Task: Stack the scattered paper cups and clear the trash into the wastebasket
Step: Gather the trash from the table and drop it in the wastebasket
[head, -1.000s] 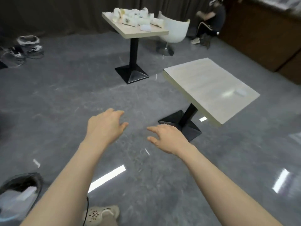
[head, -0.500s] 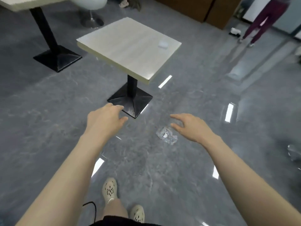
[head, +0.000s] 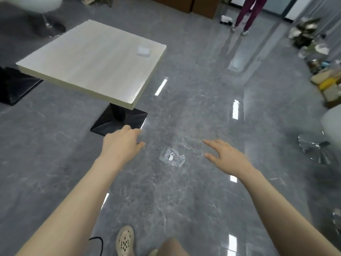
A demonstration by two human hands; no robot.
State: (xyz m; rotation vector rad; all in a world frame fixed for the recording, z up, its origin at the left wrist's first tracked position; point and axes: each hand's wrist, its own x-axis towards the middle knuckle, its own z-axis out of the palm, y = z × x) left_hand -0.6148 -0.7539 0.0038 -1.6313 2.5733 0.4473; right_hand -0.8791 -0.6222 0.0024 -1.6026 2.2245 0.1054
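head view: looking down at a glossy grey floor from standing height, both bare arms stretched forward.
left hand: out in front at about 11 o'clock, palm down, fingers loosely bent, holding nothing, hovering in line with the black desk base.
right hand: at about 1 o'clock, palm down, fingers straight and spread, pointing toward the left, nothing in it.
trash: a crumpled clear plastic wrapper lies on the floor between the two hands, apart from both, near 12 o'clock.
desk: pale wood square top on a black pedestal, at 10 o'clock; a small white object, too blurred to name, sits near its far right corner.
feet: a beige perforated clog at 6 o'clock, a thin black cable just beside it.
far off: a person in maroon trousers at 1 o'clock; a pile of mixed clutter along the right at 2 o'clock; a chrome stool base at 3 o'clock; a white chair at 11 o'clock behind the desk.
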